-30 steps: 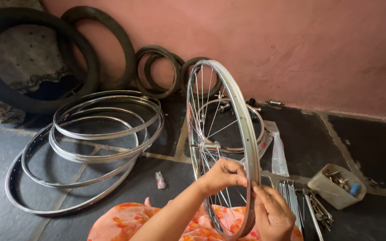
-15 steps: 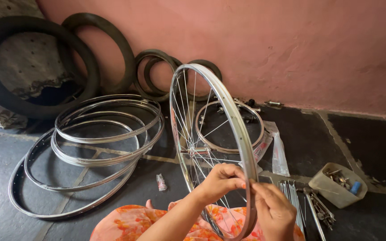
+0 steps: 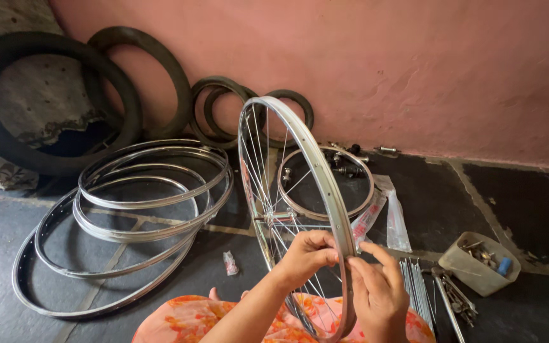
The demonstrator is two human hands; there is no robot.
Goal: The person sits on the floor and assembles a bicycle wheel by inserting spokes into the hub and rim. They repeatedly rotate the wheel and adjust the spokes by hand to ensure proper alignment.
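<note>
A spoked metal bicycle wheel [image 3: 300, 146] stands upright in front of me, resting on my lap, which is covered in orange patterned cloth. My left hand [image 3: 306, 254] pinches the near part of the rim from the left, fingers closed around it among the spokes. My right hand [image 3: 379, 292] touches the rim from the right side, fingertips against the metal at the same spot. The hub [image 3: 273, 218] sits at the wheel's middle, with thin spokes fanning out.
Several bare metal rims [image 3: 141, 209] lie stacked on the dark floor at left. Black tyres [image 3: 46, 101] lean on the pink wall. A smaller rim [image 3: 325, 184] lies behind the wheel. Loose spokes [image 3: 417, 286] and a small tub of parts [image 3: 481, 263] sit at right.
The wheel has swung or turned slightly leftward in view. My hands have stayed on the near rim, with the fingers shifting a little.
</note>
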